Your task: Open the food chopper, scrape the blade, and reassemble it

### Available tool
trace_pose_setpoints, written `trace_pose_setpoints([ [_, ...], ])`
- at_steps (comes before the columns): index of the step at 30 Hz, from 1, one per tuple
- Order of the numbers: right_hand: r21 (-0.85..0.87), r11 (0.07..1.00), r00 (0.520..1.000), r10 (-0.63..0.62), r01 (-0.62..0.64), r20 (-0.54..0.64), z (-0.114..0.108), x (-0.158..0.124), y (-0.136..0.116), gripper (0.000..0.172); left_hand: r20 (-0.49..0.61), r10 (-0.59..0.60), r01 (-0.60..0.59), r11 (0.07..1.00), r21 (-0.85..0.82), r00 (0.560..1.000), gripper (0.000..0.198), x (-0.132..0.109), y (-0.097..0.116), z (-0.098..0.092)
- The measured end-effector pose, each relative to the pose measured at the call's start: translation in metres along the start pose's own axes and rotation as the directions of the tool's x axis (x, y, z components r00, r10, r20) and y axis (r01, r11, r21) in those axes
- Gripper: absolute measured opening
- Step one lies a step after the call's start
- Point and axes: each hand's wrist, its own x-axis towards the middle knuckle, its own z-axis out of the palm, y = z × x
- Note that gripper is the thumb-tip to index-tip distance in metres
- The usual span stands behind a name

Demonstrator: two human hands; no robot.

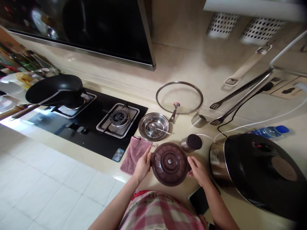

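Lidded brown pot (169, 164) sits on the tabletop (182, 131) right in front of the person, and the one head view shows both hands on it: the left hand (143, 165) is pressed flat against its left side with the fingers wrapped on the rim, and the right hand (198, 170) grips the opposite side, so the pot is clamped between the two. The lid is on, its knob in the middle, and the pot appears to rest on the tabletop rather than hang in the air, though that is hard to tell from above. Judging by this, the grasp is made and the pot has not yet left its place. Just left of it lies a pink cloth (134, 152); behind it stands a steel bowl (153, 126) with a spoon inside, and a glass lid (179, 97) leans at the wall. A dark-capped jar (192, 142) stands just beside the right hand, a rice cooker (259, 169) farther right, and a stove (96, 124) with a black pan (56, 90) to the left.
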Motion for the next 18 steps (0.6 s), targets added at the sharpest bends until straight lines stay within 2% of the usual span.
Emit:
trace_pose_setpoints([
  [3,-0.019,0.999,0.998,0.030,-0.031,-0.059,0.008,0.005,-0.003,0.050,-0.111,0.076,-0.073,0.997,0.025,0.991,0.054,0.008,-0.004,0.009],
  [6,-0.007,0.999,0.998,0.044,-0.045,-0.055,0.020,0.001,-0.011,0.056,-0.130,0.124,-0.124,0.992,0.010,0.984,0.048,0.015,-0.011,0.008],
  [8,0.018,1.000,0.998,0.013,-0.012,-0.067,0.030,-0.009,-0.019,0.057,-0.141,0.120,-0.128,0.990,-0.050,0.983,0.047,0.016,-0.015,-0.001],
  [10,0.047,0.998,0.998,-0.028,0.031,-0.060,0.037,-0.023,-0.025,0.057,-0.199,0.129,-0.149,0.985,-0.091,0.972,0.048,0.012,-0.014,-0.015],
  [12,0.089,0.996,0.999,0.003,0.000,-0.038,0.039,-0.035,-0.028,0.059,-0.233,0.194,-0.217,0.973,-0.078,0.953,0.049,0.007,-0.004,-0.024],
  [15,0.205,0.977,0.990,0.081,-0.056,-0.119,0.032,-0.045,-0.027,0.060,-0.153,0.293,-0.301,0.953,-0.033,0.944,0.051,0.002,0.016,-0.023],
  [17,0.245,0.968,0.980,0.093,-0.048,-0.174,0.029,-0.048,-0.027,0.062,-0.110,0.273,-0.278,0.960,-0.035,0.956,0.050,0.001,0.024,-0.020],
  [18,0.238,0.970,0.982,0.091,-0.049,-0.166,0.028,-0.049,-0.027,0.064,-0.123,0.257,-0.263,0.964,-0.034,0.959,0.049,0.001,0.026,-0.019],
])
